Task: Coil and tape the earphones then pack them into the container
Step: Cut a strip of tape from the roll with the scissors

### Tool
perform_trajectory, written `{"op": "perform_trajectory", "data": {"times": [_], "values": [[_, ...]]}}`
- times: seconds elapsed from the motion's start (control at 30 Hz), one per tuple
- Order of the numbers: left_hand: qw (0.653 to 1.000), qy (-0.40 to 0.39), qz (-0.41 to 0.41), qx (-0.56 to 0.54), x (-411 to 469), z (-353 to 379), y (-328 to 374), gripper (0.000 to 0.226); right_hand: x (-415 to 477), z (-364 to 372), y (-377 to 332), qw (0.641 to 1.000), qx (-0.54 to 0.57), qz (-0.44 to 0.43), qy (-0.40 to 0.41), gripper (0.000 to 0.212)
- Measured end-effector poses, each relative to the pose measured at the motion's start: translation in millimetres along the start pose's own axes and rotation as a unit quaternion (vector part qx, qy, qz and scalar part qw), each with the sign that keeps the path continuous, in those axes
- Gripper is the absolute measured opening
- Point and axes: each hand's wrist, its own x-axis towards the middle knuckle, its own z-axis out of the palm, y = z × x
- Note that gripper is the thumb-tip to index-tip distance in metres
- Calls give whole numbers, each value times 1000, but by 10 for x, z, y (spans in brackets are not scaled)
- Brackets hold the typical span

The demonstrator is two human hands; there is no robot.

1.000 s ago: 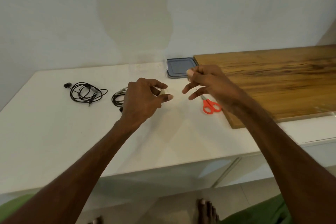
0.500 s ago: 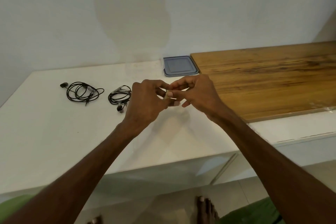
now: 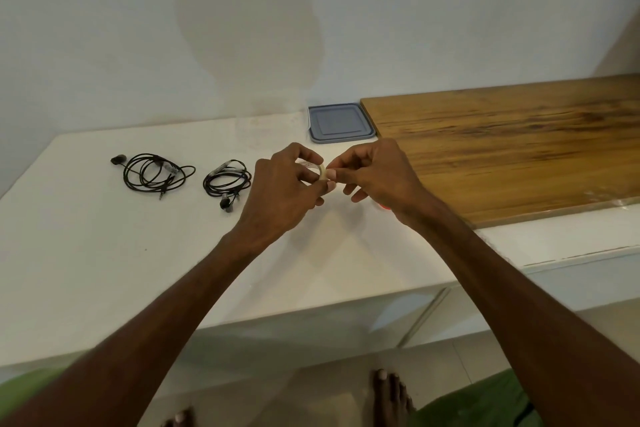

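Note:
Two black coiled earphones lie on the white counter: one [image 3: 152,172] at the far left, the other [image 3: 227,182] just left of my hands. My left hand [image 3: 284,194] grips a small roll of clear tape [image 3: 317,170] above the counter. My right hand [image 3: 377,177] meets it, thumb and forefinger pinching at the roll's edge. A grey square lid [image 3: 341,123] lies by the wall behind my hands. A clear container [image 3: 268,130] left of the lid is barely visible.
A large wooden board [image 3: 512,146] covers the counter's right side. A sliver of the orange scissors [image 3: 384,207] shows under my right wrist. The counter's front edge runs below my forearms, with the floor and my feet beneath.
My right hand came back from the right to the tape roll in my left hand and now pinches at its edge. The view shifted slightly, and my right wrist now covers the scissors.

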Motion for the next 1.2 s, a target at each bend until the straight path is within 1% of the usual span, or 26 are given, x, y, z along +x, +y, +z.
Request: {"op": "perform_trajectory", "data": {"times": [0.17,0.37,0.53,0.6,0.73,0.9,0.97,1.07,1.13,1.2], "values": [[999,2,24,30,-1,27,0,30,-27,-50,-24,1000,9,2,-29,6],[993,16,72,91,-12,85,-2,28,-39,-100,-33,1000,-6,-2,-25,5],[989,7,109,96,10,104,-22,16,-64,-150,-39,999,-15,7,-37,4],[988,0,117,97,22,103,-11,16,-82,-198,-45,999,-13,5,-44,2],[986,-35,122,106,37,82,22,23,-97,-339,-59,997,-5,11,-71,2],[983,-69,112,127,45,70,2,33,-123,-449,-21,995,4,40,-91,11],[983,-81,114,116,32,105,-19,30,-135,-471,11,995,12,57,-86,14],[986,-84,117,90,42,139,-39,19,-136,-495,40,994,12,66,-82,18],[985,-88,111,95,64,155,-38,11,-138,-499,47,994,7,65,-83,15],[983,-92,108,114,75,181,-41,10,-132,-497,73,994,2,71,-79,15]]}}
